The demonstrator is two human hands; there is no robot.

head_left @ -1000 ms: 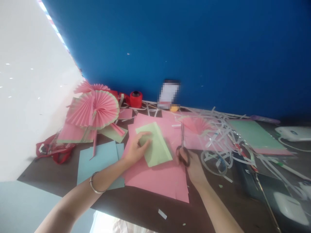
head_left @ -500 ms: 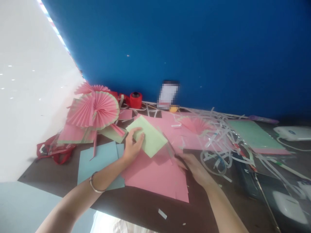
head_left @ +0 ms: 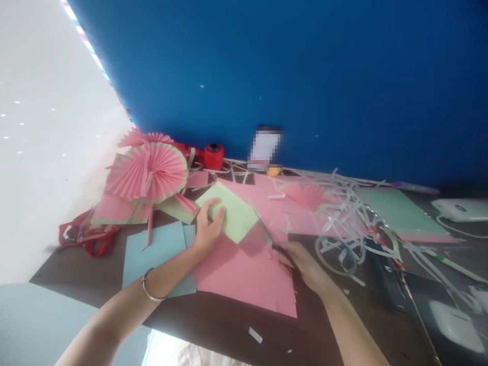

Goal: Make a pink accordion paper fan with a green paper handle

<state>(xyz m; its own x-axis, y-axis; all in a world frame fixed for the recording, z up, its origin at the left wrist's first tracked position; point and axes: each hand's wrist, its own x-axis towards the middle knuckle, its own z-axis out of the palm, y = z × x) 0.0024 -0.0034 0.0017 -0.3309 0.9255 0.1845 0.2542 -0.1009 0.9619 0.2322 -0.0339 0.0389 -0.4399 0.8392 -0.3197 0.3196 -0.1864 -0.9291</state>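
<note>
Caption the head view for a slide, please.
Left hand holds green rectangular paper, right hand dark-handled metal scissors, over pink paper.

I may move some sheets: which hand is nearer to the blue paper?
Left. The left hand is just past the blue paper's edge, its forearm crossing above; the right hand is farther, at the pink paper's right edge.

Both the left hand (head_left: 209, 223) and the right hand (head_left: 303, 267) are bare, and so are the forearms. Around the left forearm (head_left: 114, 315) I can see a slim, round, silvery bangle (head_left: 144, 287). Pale clothing (head_left: 163, 351) shows low down, whitish, with a faint beige pattern blurred from here.
</note>
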